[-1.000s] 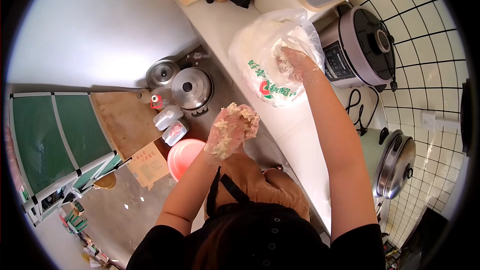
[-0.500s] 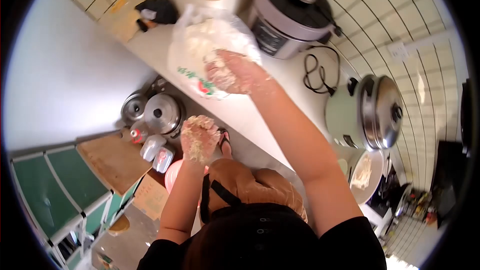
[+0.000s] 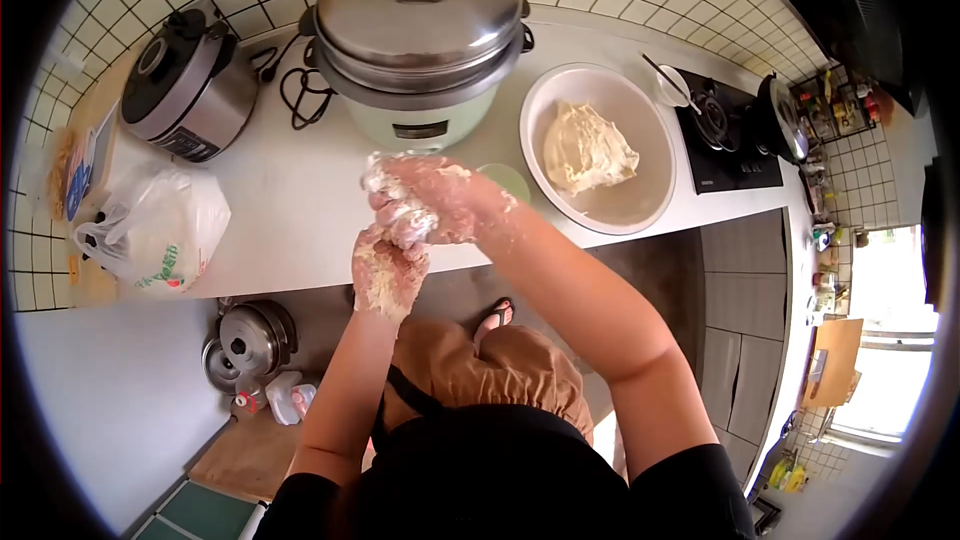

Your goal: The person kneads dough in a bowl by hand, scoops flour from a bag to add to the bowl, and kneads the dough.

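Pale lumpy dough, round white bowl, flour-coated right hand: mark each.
Pale lumpy dough [image 3: 588, 148]: head view, lump's middle.
Round white bowl [image 3: 657, 158]: head view, bare inner wall.
Flour-coated right hand [image 3: 447, 202]: head view, hand's middle.

Dough [image 3: 590, 147] lies in the bowl [image 3: 652, 140] between rice cooker [image 3: 425, 40] and stove [image 3: 735, 168].

At centre, the right hand [image 3: 435, 202] hides part of the left hand [image 3: 388, 277], and its wrist partly covers a pale green dish [image 3: 508, 179]. The plastic bag [image 3: 190, 220] at left obscures its contents. At lower left, the bottom edge crops a green panel [image 3: 207, 512].
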### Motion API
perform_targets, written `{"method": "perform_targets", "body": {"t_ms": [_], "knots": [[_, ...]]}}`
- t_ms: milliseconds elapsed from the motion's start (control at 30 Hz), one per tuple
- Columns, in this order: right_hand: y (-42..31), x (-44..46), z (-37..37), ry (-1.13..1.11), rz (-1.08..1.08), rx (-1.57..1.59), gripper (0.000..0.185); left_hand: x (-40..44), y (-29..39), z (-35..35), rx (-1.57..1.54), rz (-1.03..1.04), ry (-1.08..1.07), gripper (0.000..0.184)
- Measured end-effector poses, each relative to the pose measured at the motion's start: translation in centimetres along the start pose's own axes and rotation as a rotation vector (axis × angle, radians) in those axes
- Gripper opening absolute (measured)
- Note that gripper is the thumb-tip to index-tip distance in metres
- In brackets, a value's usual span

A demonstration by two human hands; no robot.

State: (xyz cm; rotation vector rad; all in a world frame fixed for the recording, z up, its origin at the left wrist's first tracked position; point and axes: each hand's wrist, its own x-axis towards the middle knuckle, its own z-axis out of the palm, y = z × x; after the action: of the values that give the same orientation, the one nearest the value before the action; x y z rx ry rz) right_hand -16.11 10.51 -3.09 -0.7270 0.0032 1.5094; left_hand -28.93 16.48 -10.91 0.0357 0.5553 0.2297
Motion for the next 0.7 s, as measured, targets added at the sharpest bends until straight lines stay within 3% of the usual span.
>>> {"method": "perform_targets", "body": {"t_ms": [67,133,200,267,333,533,600,633,700], "knots": [[-2.8,-5.7,-5.6,0.032,-0.072,0.040,0.019,1.7,-5.5,-0.4,0.010,-0.208,-0.147,0.020],[-5.6,-10.8,-10.9,0.018,-0.230,-0.050,0.026,2.9,-10.1,0.0,0.060,-0.280,-0.134,0.022],[-9.0,-16.0,-14.1,0.307,-0.355,-0.306,0.030,2.4,-12.8,1.3,0.090,-0.290,-0.134,0.022],[-13.3,-15.6,-23.0,0.655,-0.345,-0.684,0.035,1.5,-14.2,2.3,0.113,-0.263,-0.109,0.022],[-15.1,-17.4,-20.1,0.876,-0.576,-1.010,0.035,1.0,-13.5,1.0,0.144,-0.178,-0.172,0.022],[-18.5,-11.0,-24.9,0.854,-0.126,-1.830,0.031,0.8,-10.3,-1.2,0.116,-0.101,-0.132,0.020],[-19.3,-10.2,-28.4,0.736,-0.378,-2.072,0.029,0.8,-9.4,-1.2,0.136,-0.054,-0.076,0.020],[-19.1,-10.3,-31.2,0.682,-0.644,-2.086,0.030,0.9,-9.1,-1.4,0.132,-0.036,-0.081,0.021],[-20.0,-10.2,-31.3,0.781,-0.717,-1.915,0.032,1.4,-8.5,-1.0,0.111,-0.035,-0.075,0.022]]}}
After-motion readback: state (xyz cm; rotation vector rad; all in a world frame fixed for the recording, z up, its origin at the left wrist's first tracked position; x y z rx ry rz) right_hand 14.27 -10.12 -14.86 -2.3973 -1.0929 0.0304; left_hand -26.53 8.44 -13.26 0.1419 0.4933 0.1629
